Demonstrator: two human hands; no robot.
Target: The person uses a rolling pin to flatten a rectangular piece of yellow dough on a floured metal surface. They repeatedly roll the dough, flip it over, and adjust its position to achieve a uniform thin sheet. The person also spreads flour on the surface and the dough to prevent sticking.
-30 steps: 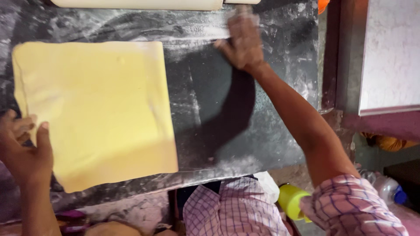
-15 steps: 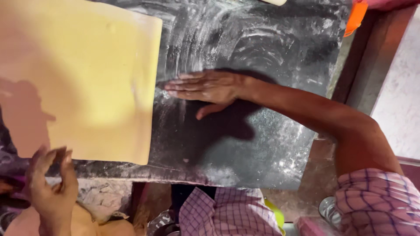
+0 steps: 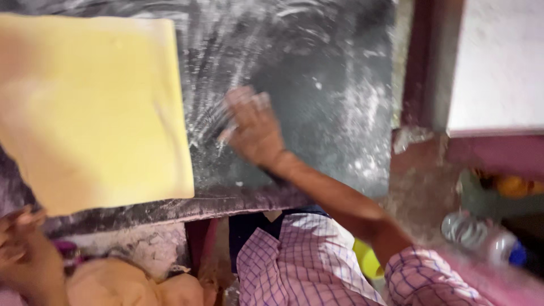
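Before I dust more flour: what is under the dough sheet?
The dough sheet lies on the dark slab, which shows streaked flour beside it near the right hand. Whether flour lies beneath the sheet is covered.

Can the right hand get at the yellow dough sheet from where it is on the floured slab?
Probably yes. The right hand lies flat on the dark floured slab, just beside the near edge of the yellow dough sheet, with only bare floured surface between them.

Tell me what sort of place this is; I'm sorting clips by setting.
Probably a bakery or pastry workbench: a flat square sheet of yellow dough lies on a dark flour-dusted worktop, where the right hand sweeps flour.
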